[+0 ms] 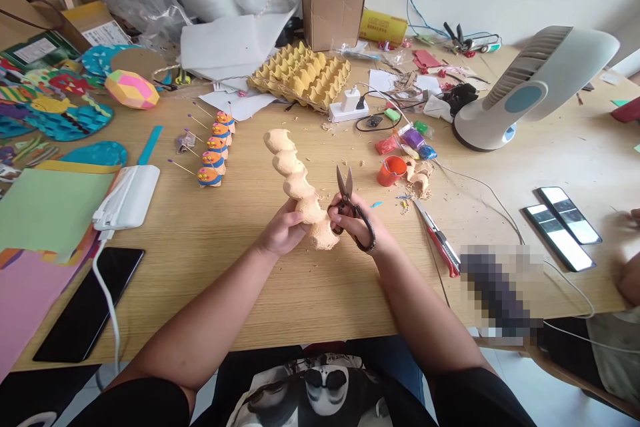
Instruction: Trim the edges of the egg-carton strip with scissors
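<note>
A peach-coloured strip of egg carton point(299, 185) with several joined cups slants over the table. My left hand point(284, 229) grips its lower left edge, thumb on top. In my right hand point(356, 219) are black-handled scissors point(345, 185), their blades apart and pointing away from me. The fingers of this hand are close to the strip's near right end; whether they touch it I cannot tell. Small peach scraps lie around the strip. To the left stands a row of painted caterpillar-like figures point(214, 159) with purple-tipped sticks beside them.
Farther back are a yellow egg tray point(305, 77), a power strip point(349, 110) and a cardboard box point(334, 7). On the right lie a red cup point(391, 171), a utility knife point(438, 238), a white fan point(525, 97) and two phones. A person's arm shows at the right edge.
</note>
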Tool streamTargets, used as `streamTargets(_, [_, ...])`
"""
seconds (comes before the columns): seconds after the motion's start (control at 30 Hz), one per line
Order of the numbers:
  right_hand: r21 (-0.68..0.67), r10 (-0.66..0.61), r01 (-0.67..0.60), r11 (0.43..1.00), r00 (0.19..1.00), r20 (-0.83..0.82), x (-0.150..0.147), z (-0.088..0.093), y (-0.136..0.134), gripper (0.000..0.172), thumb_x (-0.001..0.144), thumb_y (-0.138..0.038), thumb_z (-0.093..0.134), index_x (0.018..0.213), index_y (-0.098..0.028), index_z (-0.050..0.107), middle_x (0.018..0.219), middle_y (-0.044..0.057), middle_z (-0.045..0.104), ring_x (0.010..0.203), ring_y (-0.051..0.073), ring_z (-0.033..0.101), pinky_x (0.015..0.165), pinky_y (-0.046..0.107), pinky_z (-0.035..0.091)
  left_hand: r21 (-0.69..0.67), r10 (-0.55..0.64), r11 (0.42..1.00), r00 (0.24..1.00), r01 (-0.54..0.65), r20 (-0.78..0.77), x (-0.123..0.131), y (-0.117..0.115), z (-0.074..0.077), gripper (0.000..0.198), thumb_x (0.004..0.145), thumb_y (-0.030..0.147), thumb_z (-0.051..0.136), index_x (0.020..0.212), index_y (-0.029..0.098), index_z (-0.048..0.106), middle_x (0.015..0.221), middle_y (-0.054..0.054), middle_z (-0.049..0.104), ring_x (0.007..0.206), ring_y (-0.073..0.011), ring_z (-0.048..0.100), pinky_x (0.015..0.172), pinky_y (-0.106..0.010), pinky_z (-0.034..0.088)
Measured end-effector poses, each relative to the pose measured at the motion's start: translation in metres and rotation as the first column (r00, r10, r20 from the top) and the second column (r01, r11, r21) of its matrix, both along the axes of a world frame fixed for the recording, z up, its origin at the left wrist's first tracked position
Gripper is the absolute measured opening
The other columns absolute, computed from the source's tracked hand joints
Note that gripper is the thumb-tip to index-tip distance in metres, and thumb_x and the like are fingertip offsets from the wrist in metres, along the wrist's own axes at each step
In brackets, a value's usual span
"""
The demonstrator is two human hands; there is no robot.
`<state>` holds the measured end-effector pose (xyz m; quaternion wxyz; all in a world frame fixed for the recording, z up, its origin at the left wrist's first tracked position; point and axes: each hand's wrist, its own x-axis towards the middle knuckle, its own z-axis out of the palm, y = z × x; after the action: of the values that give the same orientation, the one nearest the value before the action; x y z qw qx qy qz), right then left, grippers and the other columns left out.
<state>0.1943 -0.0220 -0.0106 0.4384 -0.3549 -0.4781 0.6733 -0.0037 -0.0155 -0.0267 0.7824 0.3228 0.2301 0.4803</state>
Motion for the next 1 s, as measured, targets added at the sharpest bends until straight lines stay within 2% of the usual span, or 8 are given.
streamTargets(0.2, [-0.007, 0.007, -0.007, 1.000, 1.000, 0.008, -0.001, -0.002, 0.001, 0.044, 0.074, -0.039, 0.087, 0.099, -0.025, 0.054, 0.078, -0.005, 0.059, 0.066, 0.013, 0.057, 0.064, 0.029, 0.044, 0.005, 0.039, 0.999, 0.998, -0.039, -0.042, 0.001, -0.002, 0.000, 0.053, 0.070, 0.044, 0.098, 0.114, 0.026, 0.074, 0.097, -0.006, 0.079, 0.089, -0.0294, 0.078, 0.078, -0.046, 0.062])
streamTargets(0.33, [0.005, -0.030, 0.030, 1.000, 0.999, 0.011, 0.000, -0.007, 0.003, 0.044, 0.075, -0.040, 0.086, 0.101, -0.025, 0.053, 0.079, -0.005, 0.059, 0.068, 0.014, 0.056, 0.065, 0.029, 0.044, 0.010, 0.054, 0.999, 0.997, -0.054, -0.046, 0.003, -0.002, 0.000, 0.057, 0.074, 0.047, 0.097, 0.121, 0.026, 0.070, 0.109, -0.008, 0.079, 0.095, -0.0295, 0.078, 0.081, -0.045, 0.063])
streamTargets(0.47, [0.047, -0.100, 0.099, 0.994, 0.995, 0.013, 0.001, -0.012, 0.005, 0.043, 0.077, -0.041, 0.083, 0.103, -0.026, 0.052, 0.080, -0.004, 0.058, 0.069, 0.014, 0.055, 0.065, 0.029, 0.043, 0.020, 0.119, 0.993, 0.990, -0.118, -0.082, 0.008, -0.001, -0.002, 0.061, 0.078, 0.049, 0.096, 0.127, 0.025, 0.068, 0.113, -0.007, 0.077, 0.099, -0.0261, 0.077, 0.082, -0.039, 0.063])
streamTargets(0.7, [0.081, -0.132, 0.124, 0.989, 0.986, 0.104, 0.002, -0.007, 0.003, 0.042, 0.077, -0.037, 0.081, 0.104, -0.026, 0.051, 0.080, -0.006, 0.057, 0.070, 0.013, 0.052, 0.068, 0.029, 0.045, 0.008, 0.191, 0.981, 0.968, -0.192, -0.161, 0.012, 0.003, -0.007, 0.050, 0.082, 0.051, 0.093, 0.117, 0.020, 0.075, 0.104, -0.005, 0.076, 0.089, -0.0195, 0.073, 0.073, -0.028, 0.061])
streamTargets(0.9, [0.130, -0.134, 0.114, 0.985, 0.979, 0.154, 0.002, -0.012, 0.003, 0.039, 0.081, -0.039, 0.079, 0.105, -0.026, 0.050, 0.081, -0.005, 0.054, 0.069, 0.013, 0.049, 0.065, 0.027, 0.041, -0.039, 0.130, 0.989, 0.973, -0.140, -0.193, 0.012, 0.004, -0.010, 0.052, 0.088, 0.053, 0.086, 0.129, 0.023, 0.074, 0.105, -0.004, 0.077, 0.083, -0.0187, 0.071, 0.062, -0.025, 0.054])
streamTargets(1.0, [0.125, -0.104, 0.084, 0.989, 0.980, 0.169, 0.001, -0.016, 0.005, 0.043, 0.080, -0.042, 0.080, 0.106, -0.027, 0.050, 0.080, -0.006, 0.055, 0.068, 0.013, 0.050, 0.063, 0.026, 0.041, 0.004, 0.143, 0.989, 0.967, -0.146, -0.210, 0.011, 0.004, -0.010, 0.050, 0.089, 0.047, 0.085, 0.131, 0.024, 0.073, 0.104, -0.003, 0.075, 0.084, -0.0175, 0.070, 0.065, -0.025, 0.055])
